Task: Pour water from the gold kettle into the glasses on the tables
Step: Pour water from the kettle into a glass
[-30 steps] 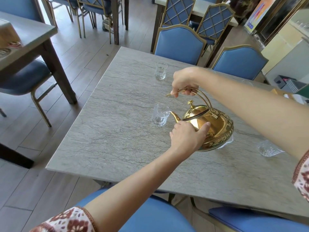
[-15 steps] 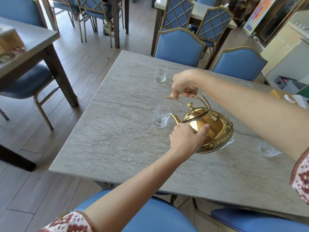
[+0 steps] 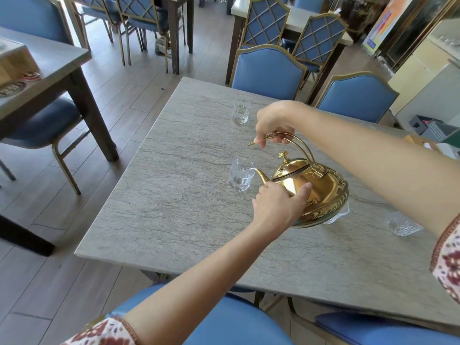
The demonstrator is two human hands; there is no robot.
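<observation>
Right hand [image 3: 273, 123] grip closed round gold kettle [image 3: 316, 192] handle, left hand [image 3: 278, 207] cupped vs. body, spout at glass [image 3: 240, 175].

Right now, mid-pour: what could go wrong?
1. The spout sits just at the rim of the near glass; a small drift could spill water onto the table.
2. The left hand presses the gold kettle body; a slip might knock that glass.

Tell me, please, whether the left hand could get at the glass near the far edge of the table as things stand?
Probably not right away: the left hand is steadying the gold kettle mid-pour. The tabletop toward the far glass looks clear, apart from the glass being filled, so reach seems plausible once it lets go.
</observation>
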